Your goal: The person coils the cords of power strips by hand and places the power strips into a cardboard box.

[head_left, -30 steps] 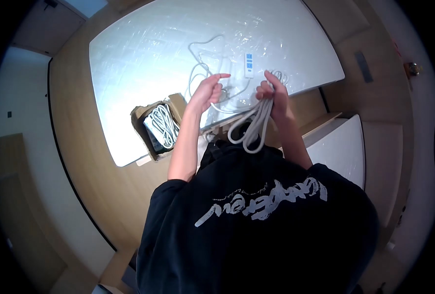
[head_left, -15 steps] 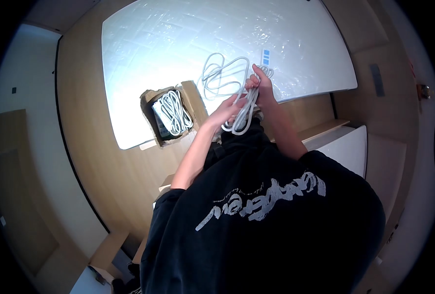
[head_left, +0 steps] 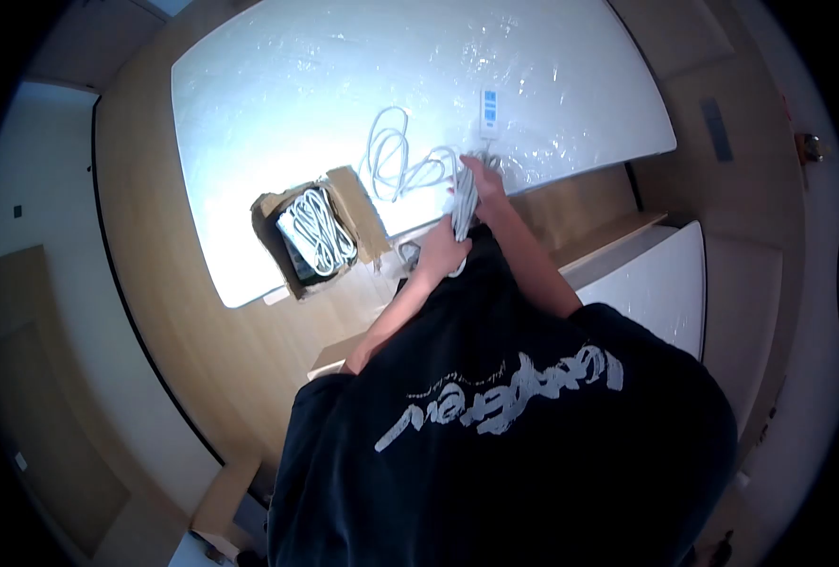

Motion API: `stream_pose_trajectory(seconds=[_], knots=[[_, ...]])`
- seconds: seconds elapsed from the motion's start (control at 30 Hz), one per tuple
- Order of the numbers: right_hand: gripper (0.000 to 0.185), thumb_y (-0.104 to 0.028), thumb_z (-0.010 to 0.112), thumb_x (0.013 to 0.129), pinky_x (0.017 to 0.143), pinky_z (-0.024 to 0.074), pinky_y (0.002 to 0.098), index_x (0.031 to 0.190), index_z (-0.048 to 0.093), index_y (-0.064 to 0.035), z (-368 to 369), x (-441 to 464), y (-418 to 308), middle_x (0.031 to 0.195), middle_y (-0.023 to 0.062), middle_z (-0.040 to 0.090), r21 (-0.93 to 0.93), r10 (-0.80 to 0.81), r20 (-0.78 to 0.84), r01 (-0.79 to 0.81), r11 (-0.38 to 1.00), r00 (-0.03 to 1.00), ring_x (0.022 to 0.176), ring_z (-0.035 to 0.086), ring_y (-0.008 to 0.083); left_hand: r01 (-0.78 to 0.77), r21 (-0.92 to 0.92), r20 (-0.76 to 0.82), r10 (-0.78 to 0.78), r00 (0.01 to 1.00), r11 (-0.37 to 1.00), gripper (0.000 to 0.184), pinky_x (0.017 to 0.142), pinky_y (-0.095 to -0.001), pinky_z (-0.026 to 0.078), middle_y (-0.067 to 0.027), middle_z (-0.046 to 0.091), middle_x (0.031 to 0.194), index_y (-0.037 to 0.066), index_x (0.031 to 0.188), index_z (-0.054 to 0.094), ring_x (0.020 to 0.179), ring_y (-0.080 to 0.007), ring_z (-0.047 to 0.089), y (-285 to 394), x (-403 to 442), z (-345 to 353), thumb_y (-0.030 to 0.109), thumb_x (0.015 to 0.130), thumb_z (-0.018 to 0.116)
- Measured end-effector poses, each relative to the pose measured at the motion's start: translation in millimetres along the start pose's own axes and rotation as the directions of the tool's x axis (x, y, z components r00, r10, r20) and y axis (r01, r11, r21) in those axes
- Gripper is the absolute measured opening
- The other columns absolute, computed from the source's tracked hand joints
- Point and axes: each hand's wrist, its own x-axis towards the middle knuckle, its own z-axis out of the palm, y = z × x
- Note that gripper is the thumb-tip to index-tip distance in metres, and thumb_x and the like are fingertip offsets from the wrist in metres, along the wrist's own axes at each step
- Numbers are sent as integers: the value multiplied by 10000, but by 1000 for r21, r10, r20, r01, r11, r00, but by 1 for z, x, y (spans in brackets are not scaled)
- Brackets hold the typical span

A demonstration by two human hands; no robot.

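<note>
A bundle of looped white cable [head_left: 464,203] runs between my two hands, close in front of my body. My left hand [head_left: 443,250] is closed round its lower end. Higher up, my right hand [head_left: 482,180] grips the upper part, thumb along the loops. Just beyond the right hand lies a white power strip [head_left: 489,115] with blue socket faces, on the plastic-covered white surface. Loose loops of the cable [head_left: 388,156] spread on that surface to the left of my hands.
An open cardboard box [head_left: 367,213] stands at the left near edge, with coiled white cable [head_left: 320,236] inside. The large white surface [head_left: 277,104] has shiny plastic wrap. A second white wrapped panel [head_left: 660,283] and a wooden ledge [head_left: 618,236] lie at the right.
My left hand has slid down the bundle and closed round its lower end. The bundle's loops are drawn together more tightly. The whole view has shifted slightly.
</note>
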Motion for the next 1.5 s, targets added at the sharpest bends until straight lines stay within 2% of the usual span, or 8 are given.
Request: stream_pose_trajectory(seconds=[0.07,0.3,0.43,0.63,0.73,0.93,1.13,1.5], knots=[[421,-151,606,814,654,485,307,1171,490,38,0,-19,-23,852,47,581,363,274,394,-423,830,877,690,565,168,43,59,24,-44,999,997,411,743,-395,468,-249,612,830,-43,1015,516,820,-380,608,-2,0,-5,186,703,653],[503,-144,516,891,612,427,243,1332,348,29,-13,1,-31,719,-22,456,365,77,820,-623,692,567,619,438,82,72,-149,255,-32,966,986,500,787,-367,465,-228,617,895,-79,1092,509,831,-318,608,41,8,-36,160,674,644],[237,-159,517,895,650,417,279,1088,510,-21,-31,13,-27,676,-31,426,386,-46,879,-652,653,474,624,422,99,180,-362,481,18,877,915,403,641,-309,499,-134,594,831,-66,1078,491,731,-201,607,58,13,-45,105,731,604],[75,-144,526,884,548,375,242,834,495,-98,-40,-18,-89,616,-30,421,382,327,435,-500,777,839,586,432,91,443,-475,724,51,688,760,436,643,-312,513,-106,568,850,-36,1130,449,750,-178,585,54,38,-24,156,788,640],[170,-109,509,890,450,287,207,728,457,-121,-47,13,-88,512,-66,334,374,62,674,-412,831,736,452,336,48,80,-184,391,-2,920,980,834,815,-344,436,-153,563,986,-33,1315,330,924,-218,542,83,45,-18,313,701,776],[151,-30,558,834,421,279,222,719,480,-90,-86,30,-133,514,-48,371,350,-48,733,-316,882,679,429,360,65,-358,-258,-319,270,908,898,575,1022,-354,317,-204,400,1333,11,1379,258,1266,-298,378,111,120,-24,172,895,523],[95,21,590,776,406,311,211,813,522,-33,-118,9,-171,556,-10,427,451,-261,840,-343,824,476,427,417,79,-303,-336,20,328,945,892,318,622,-255,455,-73,590,649,27,1036,598,637,-126,570,187,158,1,216,974,349],[119,-71,700,732,512,414,218,747,597,-15,-148,32,-201,622,-3,564,283,-433,253,362,888,865,558,514,56,-161,-420,-30,164,986,893,304,524,-203,398,-21,528,629,5,1000,575,593,-63,507,209,160,63,221,981,362]])
